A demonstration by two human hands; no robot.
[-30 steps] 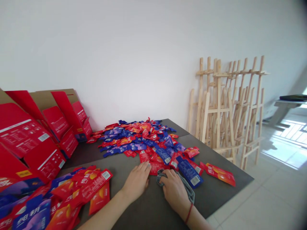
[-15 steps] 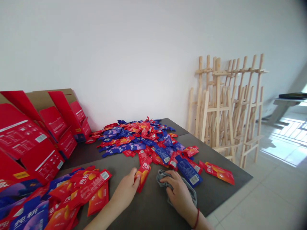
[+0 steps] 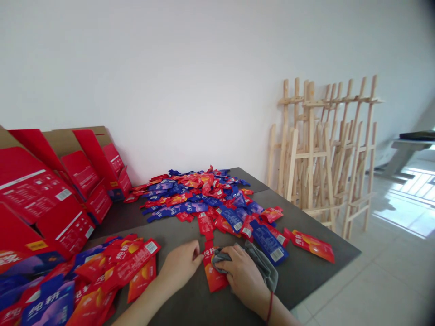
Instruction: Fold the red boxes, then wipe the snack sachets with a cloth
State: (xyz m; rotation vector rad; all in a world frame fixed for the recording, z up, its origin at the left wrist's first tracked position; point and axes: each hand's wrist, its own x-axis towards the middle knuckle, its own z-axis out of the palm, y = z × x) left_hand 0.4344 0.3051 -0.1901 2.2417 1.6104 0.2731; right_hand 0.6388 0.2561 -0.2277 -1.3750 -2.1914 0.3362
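Note:
A red pouch (image 3: 215,274) with an orange picture lies flat on the dark table. Curled at its left side is my left hand (image 3: 181,265), with the thumb tip at the pouch's edge; whether the fingers hold anything is hidden. My right hand (image 3: 246,276) grips a grey cloth (image 3: 267,267), pressing a bunched part of it onto the pouch's right side. Just above, another red pouch (image 3: 205,222) lies at the front of a heap of red and blue pouches (image 3: 193,192). A blue pouch (image 3: 270,244) rests beyond the cloth.
Open red cartons (image 3: 44,199) stand at the left, with a second pile of pouches (image 3: 112,271) before them. One red pouch (image 3: 312,244) lies near the table's right edge. Wooden easels (image 3: 311,154) lean by the white wall.
The red pouch has left the pinch of my left hand and turned to lie flat, slightly right and nearer. My right hand has brought the cloth left onto it.

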